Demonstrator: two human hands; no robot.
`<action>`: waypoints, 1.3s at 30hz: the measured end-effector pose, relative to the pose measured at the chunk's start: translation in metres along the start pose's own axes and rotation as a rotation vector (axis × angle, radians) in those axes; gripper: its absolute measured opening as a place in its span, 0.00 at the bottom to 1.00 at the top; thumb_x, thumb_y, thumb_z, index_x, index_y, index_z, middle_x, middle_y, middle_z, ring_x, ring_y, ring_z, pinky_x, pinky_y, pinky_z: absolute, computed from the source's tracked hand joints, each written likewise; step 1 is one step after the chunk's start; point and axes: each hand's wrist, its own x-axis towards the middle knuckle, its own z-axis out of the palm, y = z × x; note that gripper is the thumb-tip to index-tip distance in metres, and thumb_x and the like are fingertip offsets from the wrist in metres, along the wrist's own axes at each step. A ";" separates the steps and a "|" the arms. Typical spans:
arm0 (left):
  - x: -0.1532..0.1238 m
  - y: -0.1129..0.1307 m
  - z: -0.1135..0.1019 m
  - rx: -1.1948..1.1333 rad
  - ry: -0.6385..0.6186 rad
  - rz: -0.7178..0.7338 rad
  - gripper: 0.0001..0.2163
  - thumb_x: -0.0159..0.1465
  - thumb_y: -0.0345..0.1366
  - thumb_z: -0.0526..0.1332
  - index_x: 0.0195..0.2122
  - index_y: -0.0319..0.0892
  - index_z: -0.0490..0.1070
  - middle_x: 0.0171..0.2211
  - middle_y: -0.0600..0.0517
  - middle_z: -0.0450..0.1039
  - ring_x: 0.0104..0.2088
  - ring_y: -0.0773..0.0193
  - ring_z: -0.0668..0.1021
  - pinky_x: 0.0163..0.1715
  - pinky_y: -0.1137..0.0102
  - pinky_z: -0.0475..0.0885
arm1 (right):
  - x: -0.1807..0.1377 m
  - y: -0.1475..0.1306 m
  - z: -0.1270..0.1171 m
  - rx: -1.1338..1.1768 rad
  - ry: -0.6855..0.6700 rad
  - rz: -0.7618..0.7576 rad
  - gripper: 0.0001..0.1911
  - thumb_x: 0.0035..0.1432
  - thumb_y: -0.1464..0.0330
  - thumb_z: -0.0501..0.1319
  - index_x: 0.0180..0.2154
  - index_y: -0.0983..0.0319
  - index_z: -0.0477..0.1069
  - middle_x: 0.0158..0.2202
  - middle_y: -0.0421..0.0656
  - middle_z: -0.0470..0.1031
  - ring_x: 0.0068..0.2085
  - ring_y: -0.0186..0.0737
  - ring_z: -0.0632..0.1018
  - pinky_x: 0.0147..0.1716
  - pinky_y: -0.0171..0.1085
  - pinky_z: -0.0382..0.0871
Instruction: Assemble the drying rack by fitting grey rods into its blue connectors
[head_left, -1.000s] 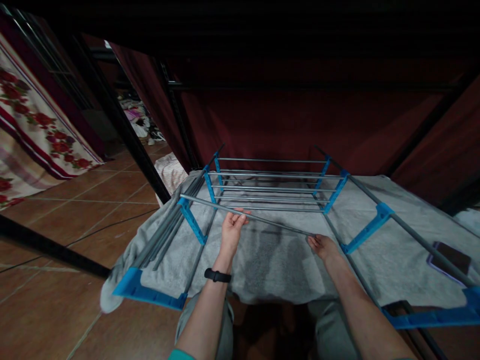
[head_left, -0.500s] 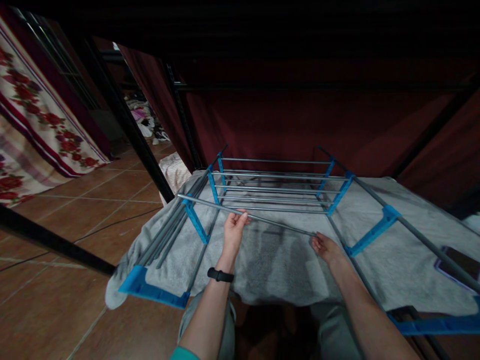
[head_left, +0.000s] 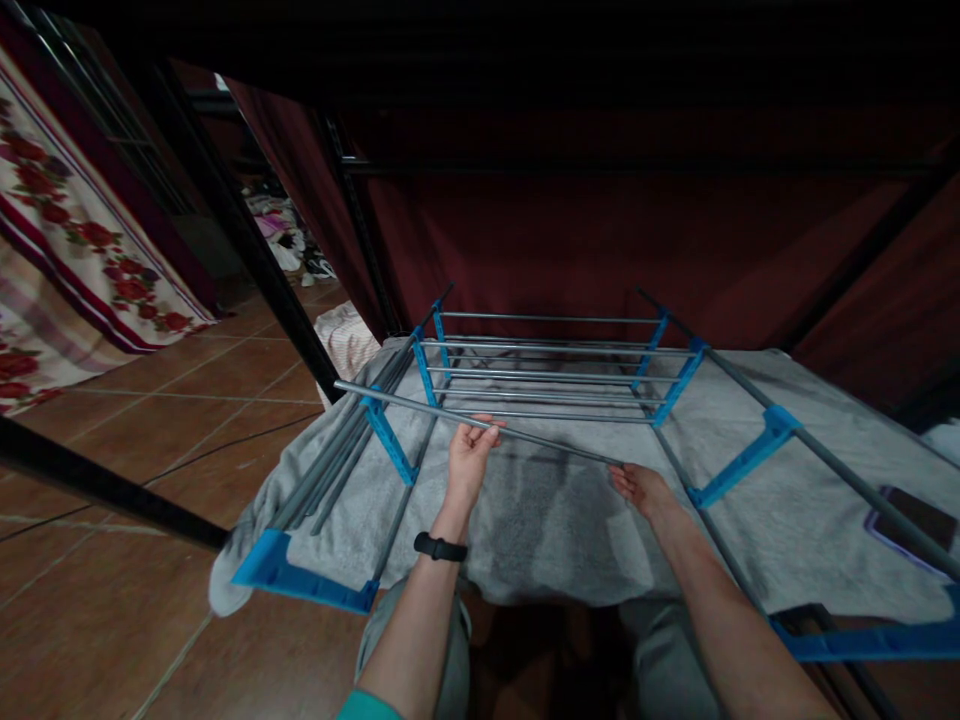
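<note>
Hands (head_left: 471, 462) grip grey rod (head_left: 420, 404); right fingertips hidden.

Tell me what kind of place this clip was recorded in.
Probably a dim room in a home: terracotta floor tiles, a floral fabric hanging at the left, and a grey towel spread under a drying rack whose loose rod both hands hold.

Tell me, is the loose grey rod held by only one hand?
No: the left hand holds the grey rod near its middle, and the right hand holds its right end.
</note>
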 end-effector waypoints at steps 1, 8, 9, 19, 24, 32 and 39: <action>0.000 0.000 0.000 0.001 0.006 0.001 0.17 0.53 0.42 0.71 0.40 0.42 0.70 0.35 0.48 0.80 0.40 0.59 0.81 0.37 0.68 0.73 | 0.000 0.000 0.001 -0.019 -0.001 -0.008 0.09 0.58 0.80 0.54 0.30 0.62 0.65 0.25 0.44 0.76 0.22 0.32 0.75 0.24 0.30 0.73; -0.001 0.003 0.002 0.029 0.001 0.017 0.17 0.56 0.45 0.69 0.41 0.42 0.71 0.36 0.47 0.80 0.41 0.58 0.81 0.37 0.67 0.74 | -0.007 0.001 0.004 -0.176 -0.056 -0.075 0.07 0.52 0.81 0.59 0.28 0.64 0.70 0.25 0.46 0.77 0.23 0.32 0.74 0.24 0.30 0.71; -0.001 0.003 0.002 0.031 0.000 0.019 0.17 0.56 0.45 0.69 0.41 0.42 0.71 0.36 0.48 0.80 0.41 0.58 0.81 0.37 0.67 0.74 | -0.008 0.002 0.005 -0.202 -0.069 -0.089 0.06 0.52 0.80 0.60 0.28 0.64 0.70 0.25 0.46 0.77 0.23 0.32 0.74 0.24 0.30 0.71; -0.001 -0.001 0.003 0.020 -0.012 -0.018 0.20 0.53 0.42 0.71 0.43 0.43 0.69 0.35 0.49 0.79 0.41 0.58 0.81 0.39 0.66 0.74 | -0.003 0.010 0.013 -0.525 -0.102 -0.247 0.13 0.45 0.78 0.66 0.19 0.60 0.65 0.14 0.33 0.61 0.22 0.31 0.67 0.23 0.29 0.56; -0.001 -0.002 0.004 0.028 -0.026 -0.021 0.19 0.53 0.41 0.71 0.43 0.43 0.68 0.34 0.48 0.79 0.41 0.57 0.81 0.38 0.67 0.73 | -0.010 0.018 0.013 -0.876 -0.136 -0.575 0.17 0.47 0.73 0.69 0.17 0.59 0.63 0.16 0.35 0.59 0.28 0.36 0.68 0.29 0.33 0.54; 0.001 -0.009 0.003 0.061 -0.070 -0.015 0.18 0.55 0.41 0.69 0.44 0.43 0.67 0.35 0.48 0.80 0.39 0.58 0.82 0.36 0.68 0.73 | -0.019 0.025 0.020 -0.905 -0.350 -0.715 0.12 0.48 0.76 0.68 0.20 0.58 0.69 0.21 0.37 0.68 0.33 0.38 0.72 0.40 0.33 0.61; 0.001 -0.015 0.008 0.054 -0.087 -0.065 0.20 0.54 0.39 0.70 0.45 0.43 0.65 0.34 0.49 0.80 0.38 0.59 0.81 0.35 0.68 0.73 | -0.027 0.023 0.026 -0.942 -0.383 -0.716 0.11 0.49 0.78 0.66 0.23 0.58 0.72 0.25 0.39 0.72 0.38 0.41 0.76 0.45 0.35 0.63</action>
